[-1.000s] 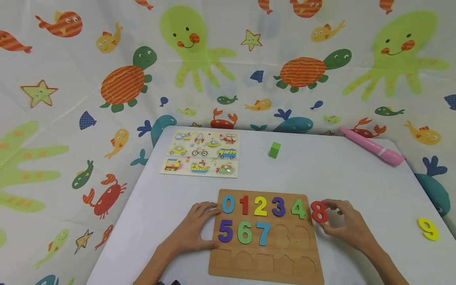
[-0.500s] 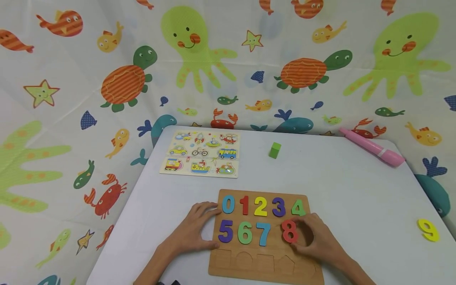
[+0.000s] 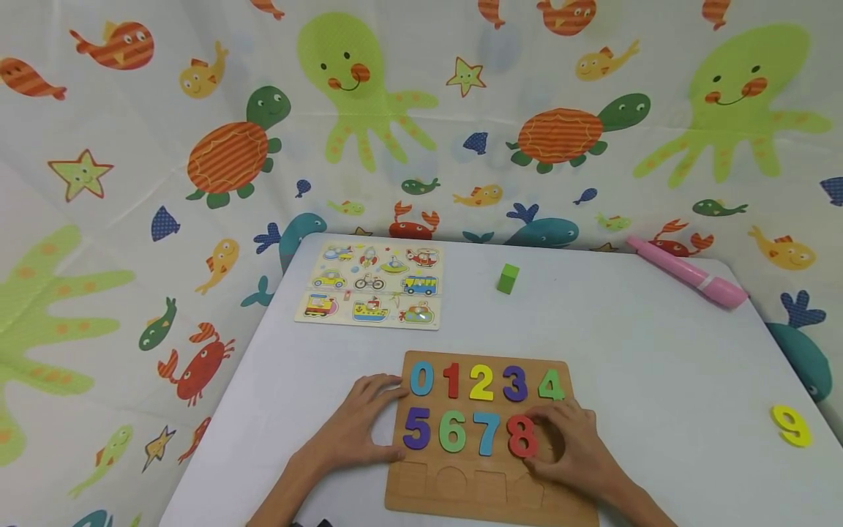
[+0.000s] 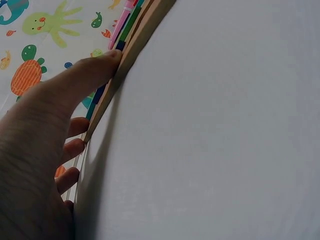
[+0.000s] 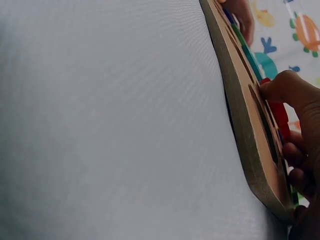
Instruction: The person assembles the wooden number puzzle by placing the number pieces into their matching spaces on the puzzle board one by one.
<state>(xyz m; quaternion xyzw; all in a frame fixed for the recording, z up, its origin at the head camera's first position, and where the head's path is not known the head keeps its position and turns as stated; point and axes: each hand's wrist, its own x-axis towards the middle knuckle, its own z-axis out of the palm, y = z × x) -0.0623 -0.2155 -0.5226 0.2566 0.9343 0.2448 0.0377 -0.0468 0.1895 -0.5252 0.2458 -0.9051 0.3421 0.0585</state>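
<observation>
In the head view, my right hand (image 3: 574, 443) pinches a red number 8 piece (image 3: 522, 437) between thumb and fingers. The 8 sits over the second row of a wooden number board (image 3: 487, 509), just right of the blue 7 (image 3: 486, 433). In the right wrist view the red 8 (image 5: 278, 116) stands up from the board's face under the thumb. My left hand (image 3: 358, 424) is spread along the board's left edge, thumb and fingertips touching it. Its thumb (image 4: 107, 60) lies at the edge in the left wrist view. Pieces 0 to 6 fill their slots.
A yellow number 9 (image 3: 792, 426) lies alone at the table's right. Behind the board are a picture puzzle of vehicles (image 3: 369, 285), a green block (image 3: 508, 278) and a pink marker-like stick (image 3: 688, 271). A sea-animal cloth (image 3: 421, 117) hangs behind the table.
My right hand has carried the red 8 leftward from beside the board's right edge to the spot next to the 7. The left hand has stayed in place.
</observation>
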